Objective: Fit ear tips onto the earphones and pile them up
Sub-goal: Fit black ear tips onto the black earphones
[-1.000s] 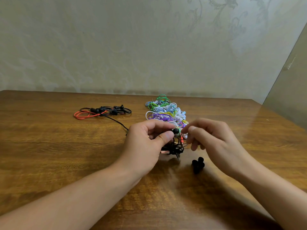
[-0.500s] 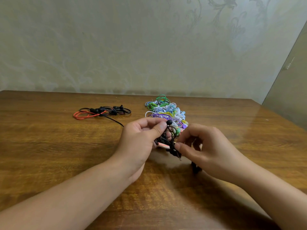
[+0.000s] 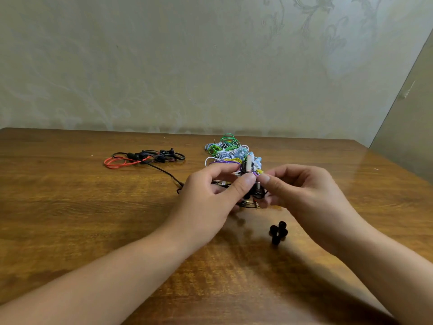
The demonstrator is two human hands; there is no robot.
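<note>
A: Head view, hands?
B: Left hand (image 3: 210,195) and right hand (image 3: 302,191) both pinch a black earphone bundle (image 3: 254,194), grip tight, thumbs nearly touching, just above the surface (image 3: 70,219).
A: Ear tips?
B: Black ear tips (image 3: 278,232) near right. Coloured earphone heap (image 3: 230,153) behind the hands; red-black earphones (image 3: 143,158) far left.

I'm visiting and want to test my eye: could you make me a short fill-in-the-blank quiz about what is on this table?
1. The loose ear tips near the right hand are ____ in colour.
2. The table is made of ____.
3. The bundle pinched by the left hand is held by ____ hands.
4. The finished pile holds black and ____ cables.

Missing words: black; wood; both; red
</note>
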